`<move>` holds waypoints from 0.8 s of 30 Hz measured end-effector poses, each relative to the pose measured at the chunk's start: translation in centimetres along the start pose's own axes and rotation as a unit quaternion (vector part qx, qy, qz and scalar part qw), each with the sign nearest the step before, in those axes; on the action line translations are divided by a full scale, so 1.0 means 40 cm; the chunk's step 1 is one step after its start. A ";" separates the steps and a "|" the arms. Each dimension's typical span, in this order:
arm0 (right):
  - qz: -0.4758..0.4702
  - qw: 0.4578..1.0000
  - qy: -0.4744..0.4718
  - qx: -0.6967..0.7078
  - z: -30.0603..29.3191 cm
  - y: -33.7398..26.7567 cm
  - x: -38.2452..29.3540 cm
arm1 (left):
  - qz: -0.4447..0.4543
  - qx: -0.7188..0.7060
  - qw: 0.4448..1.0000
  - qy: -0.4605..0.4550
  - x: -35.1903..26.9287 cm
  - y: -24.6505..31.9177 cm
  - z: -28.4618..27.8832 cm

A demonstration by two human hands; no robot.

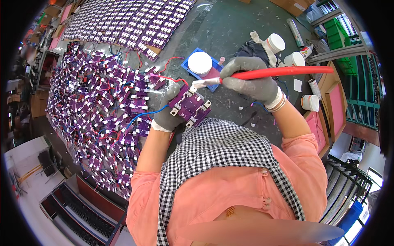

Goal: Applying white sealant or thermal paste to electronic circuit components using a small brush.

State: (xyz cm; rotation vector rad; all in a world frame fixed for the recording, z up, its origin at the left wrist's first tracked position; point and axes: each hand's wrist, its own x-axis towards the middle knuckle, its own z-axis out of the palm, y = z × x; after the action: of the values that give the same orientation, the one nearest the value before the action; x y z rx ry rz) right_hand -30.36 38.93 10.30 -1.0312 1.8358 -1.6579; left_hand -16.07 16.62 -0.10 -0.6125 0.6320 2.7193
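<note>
My left hand (167, 115), in a grey glove, grips a purple block-shaped part (190, 106) with metal terminal tabs at its corners. A red wire (172, 78) and a blue wire (144, 113) run from it. In my gloved right hand (252, 78) is a brush with a red handle (283, 72) and a metal ferrule. Its white-coated tip (198, 83) meets the part's upper corner tab; whether it presses there I cannot tell. Just beyond, a white round tub (200, 63) sits in a blue tray (185, 65).
Wired purple parts (101, 107) lie heaped on the left of the dark table (227, 33). Similar parts stand in rows (132, 21) at the back. On the right are white tubs (275, 43), dark cloth (252, 50), a spray can (295, 32) and pink-lined trays (335, 104).
</note>
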 end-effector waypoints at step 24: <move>0.042 0.995 0.066 -0.061 -0.040 0.196 0.073 | 0.166 -0.053 0.985 -0.005 -0.069 0.039 0.030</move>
State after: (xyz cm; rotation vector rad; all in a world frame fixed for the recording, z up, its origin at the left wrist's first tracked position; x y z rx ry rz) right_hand -35.12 37.64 3.36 -0.8986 2.0595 -1.6164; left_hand -14.66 15.36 2.71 -0.5598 0.6411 3.0810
